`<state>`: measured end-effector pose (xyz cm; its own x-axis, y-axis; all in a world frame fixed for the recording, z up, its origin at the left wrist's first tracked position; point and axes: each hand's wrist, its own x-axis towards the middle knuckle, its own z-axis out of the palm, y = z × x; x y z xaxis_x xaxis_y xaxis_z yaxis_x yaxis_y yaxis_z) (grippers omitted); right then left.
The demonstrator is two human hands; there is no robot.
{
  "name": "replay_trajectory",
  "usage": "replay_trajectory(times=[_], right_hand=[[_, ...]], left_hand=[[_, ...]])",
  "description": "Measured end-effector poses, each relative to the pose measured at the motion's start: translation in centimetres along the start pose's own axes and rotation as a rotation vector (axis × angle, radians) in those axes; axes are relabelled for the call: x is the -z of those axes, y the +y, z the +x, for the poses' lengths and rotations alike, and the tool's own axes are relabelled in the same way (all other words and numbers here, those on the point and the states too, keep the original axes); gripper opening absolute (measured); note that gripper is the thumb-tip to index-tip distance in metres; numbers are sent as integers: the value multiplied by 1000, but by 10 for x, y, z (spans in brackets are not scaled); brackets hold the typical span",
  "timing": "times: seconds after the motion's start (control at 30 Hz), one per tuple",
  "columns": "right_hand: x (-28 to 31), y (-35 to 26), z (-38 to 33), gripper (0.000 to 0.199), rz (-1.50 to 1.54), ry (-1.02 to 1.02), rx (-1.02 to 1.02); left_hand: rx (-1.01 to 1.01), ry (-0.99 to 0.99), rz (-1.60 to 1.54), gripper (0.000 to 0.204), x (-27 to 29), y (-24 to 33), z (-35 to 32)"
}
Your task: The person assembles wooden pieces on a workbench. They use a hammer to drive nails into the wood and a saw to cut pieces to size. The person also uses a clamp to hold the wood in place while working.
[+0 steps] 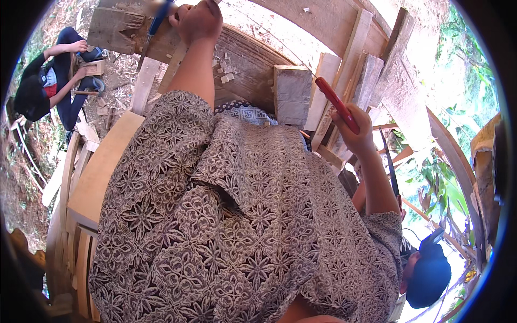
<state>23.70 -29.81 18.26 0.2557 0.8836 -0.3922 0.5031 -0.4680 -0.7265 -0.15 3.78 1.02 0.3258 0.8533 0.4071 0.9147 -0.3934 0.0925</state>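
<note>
My left hand (199, 22) is closed at the top of the head view, above a thick timber beam (247, 51). What its fingers grip is mostly hidden at the picture's edge. Close beside these fingers, a blue-handled tool (158, 20) points its narrow dark blade down past the beam's side. On the right, my right hand (358, 129) is wrapped round a long red tool or handle (335, 99), held slanting up to the left. Small pale wood chips (228, 72) lie by the beam. A squared block end (292, 94) stands between my two hands.
Planks (344, 70) lean in a stack at the right. Smooth curved boards (105, 172) stand at my left. A person in black (40, 89) handles a small wooden block at the far left. Another person in a dark cap (428, 274) is close at lower right.
</note>
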Motion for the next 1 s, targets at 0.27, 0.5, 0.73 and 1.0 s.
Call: replay_trajectory(times=[0.27,0.5,0.73,1.0], right_hand=[[-10,11,4,18,69,39,-71],[-4,-35,4,23,93,59,-34],[31,-144,25,26,60,-25,253],[12,-187,87,29,-14,-25,232]], left_hand=[[27,-60,66,45,1,8,2],[-8,-44,46,45,10,-2,9],[-50,-108,124,38,-24,-24,0],[-26,-166,-3,38,1,-1,-5]])
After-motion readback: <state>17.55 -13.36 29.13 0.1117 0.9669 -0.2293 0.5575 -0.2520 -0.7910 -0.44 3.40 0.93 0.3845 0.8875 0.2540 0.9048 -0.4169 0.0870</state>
